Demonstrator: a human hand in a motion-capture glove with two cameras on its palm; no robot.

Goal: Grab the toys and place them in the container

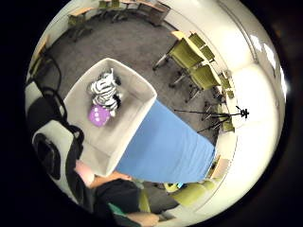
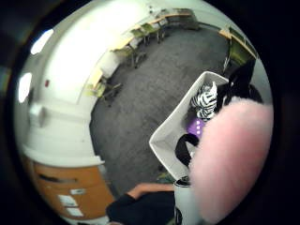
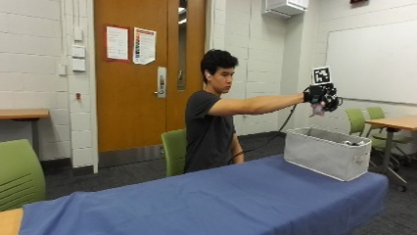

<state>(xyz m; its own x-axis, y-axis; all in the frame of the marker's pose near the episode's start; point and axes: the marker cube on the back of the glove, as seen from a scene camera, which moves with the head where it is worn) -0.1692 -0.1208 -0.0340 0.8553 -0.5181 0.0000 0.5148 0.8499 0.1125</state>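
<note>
We see a pink plush toy [image 3: 317, 109] clamped in the gloved grip [image 3: 321, 97], arm held out, grey container [image 3: 326, 152] directly below on the blue bench [image 3: 215, 200], zebra toy [image 1: 105, 90] and purple toy [image 1: 99, 115] lying inside it.

A blue cloth covers the tabletop [image 3: 215, 200], green chairs [image 3: 18, 171] stand on the gray carpet [image 2: 140, 93], an orange door [image 3: 147, 73] with two papers [image 3: 130, 45] taped on it is behind, and a whiteboard [image 3: 371, 61] hangs on the wall.
</note>
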